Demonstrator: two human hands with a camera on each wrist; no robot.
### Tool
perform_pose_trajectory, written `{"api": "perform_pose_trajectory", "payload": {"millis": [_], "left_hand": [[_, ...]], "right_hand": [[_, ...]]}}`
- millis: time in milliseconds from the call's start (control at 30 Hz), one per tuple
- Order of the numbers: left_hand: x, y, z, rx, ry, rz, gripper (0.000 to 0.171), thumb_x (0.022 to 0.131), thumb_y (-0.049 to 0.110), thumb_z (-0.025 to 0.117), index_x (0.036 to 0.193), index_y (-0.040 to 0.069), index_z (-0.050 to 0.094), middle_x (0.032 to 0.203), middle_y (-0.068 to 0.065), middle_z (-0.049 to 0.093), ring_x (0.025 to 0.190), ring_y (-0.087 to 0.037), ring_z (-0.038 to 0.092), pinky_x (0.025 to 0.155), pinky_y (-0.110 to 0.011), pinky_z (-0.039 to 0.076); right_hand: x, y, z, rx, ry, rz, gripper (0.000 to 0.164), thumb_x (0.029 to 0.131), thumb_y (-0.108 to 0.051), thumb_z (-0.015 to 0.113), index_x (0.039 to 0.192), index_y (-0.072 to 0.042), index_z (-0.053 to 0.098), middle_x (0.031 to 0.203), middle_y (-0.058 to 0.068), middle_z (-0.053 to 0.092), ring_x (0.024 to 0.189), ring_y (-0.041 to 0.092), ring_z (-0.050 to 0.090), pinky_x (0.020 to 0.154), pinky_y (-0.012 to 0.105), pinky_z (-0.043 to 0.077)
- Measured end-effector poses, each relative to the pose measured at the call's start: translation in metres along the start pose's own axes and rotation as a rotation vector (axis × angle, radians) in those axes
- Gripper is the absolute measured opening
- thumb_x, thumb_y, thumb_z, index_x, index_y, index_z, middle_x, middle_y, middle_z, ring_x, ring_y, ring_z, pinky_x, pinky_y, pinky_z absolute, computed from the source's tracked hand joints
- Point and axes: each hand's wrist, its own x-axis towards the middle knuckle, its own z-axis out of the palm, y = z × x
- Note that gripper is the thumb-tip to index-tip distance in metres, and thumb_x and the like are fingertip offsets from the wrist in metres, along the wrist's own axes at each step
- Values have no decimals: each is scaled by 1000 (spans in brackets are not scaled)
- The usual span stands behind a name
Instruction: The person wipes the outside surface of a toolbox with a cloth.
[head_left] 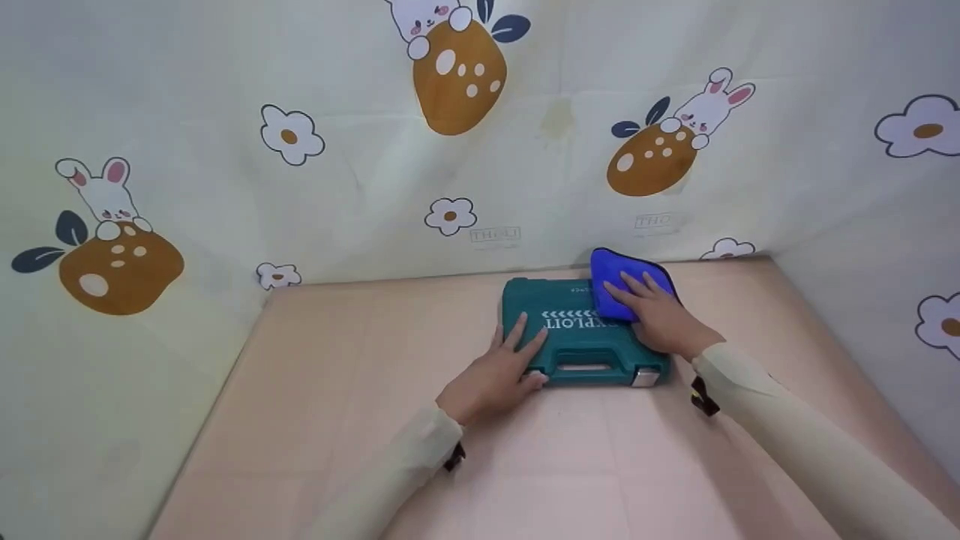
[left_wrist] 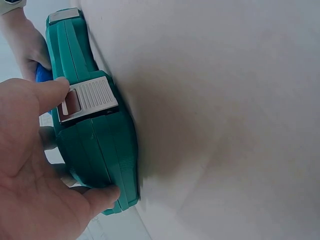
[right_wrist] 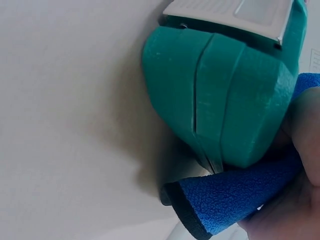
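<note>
A teal hard plastic tool case (head_left: 577,337) with white lettering lies flat on the table, its handle side nearest me. My left hand (head_left: 491,375) holds its near left corner: spread fingers rest on the lid. In the left wrist view the thumb (left_wrist: 54,92) touches the metal latch (left_wrist: 97,97) and the little finger presses the case's side. With spread fingers my right hand (head_left: 664,319) presses a blue cloth (head_left: 611,274) with dark edging onto the lid's far right part. In the right wrist view, the cloth (right_wrist: 235,197) hangs past the case's side.
The table (head_left: 360,420) has a pale pinkish cover. Behind it and at both sides stand cream fabric walls (head_left: 360,172) printed with rabbits, orange fruit and flowers. The case's far edge is close to the back wall.
</note>
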Motion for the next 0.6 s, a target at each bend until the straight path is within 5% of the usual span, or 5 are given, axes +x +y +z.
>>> {"api": "perform_pose_trajectory", "payload": {"millis": [600], "left_hand": [[-1,-1,-1,-1,9,18,69,94,50,46,151,30,12,155,-8,-5,136,-42,4,95,-46,39]], "right_hand": [[-4,-2,0,-3,8,-22,66,88,-2,52,148,-15,27,151,20,16,135,46,6,101,62,14]]}}
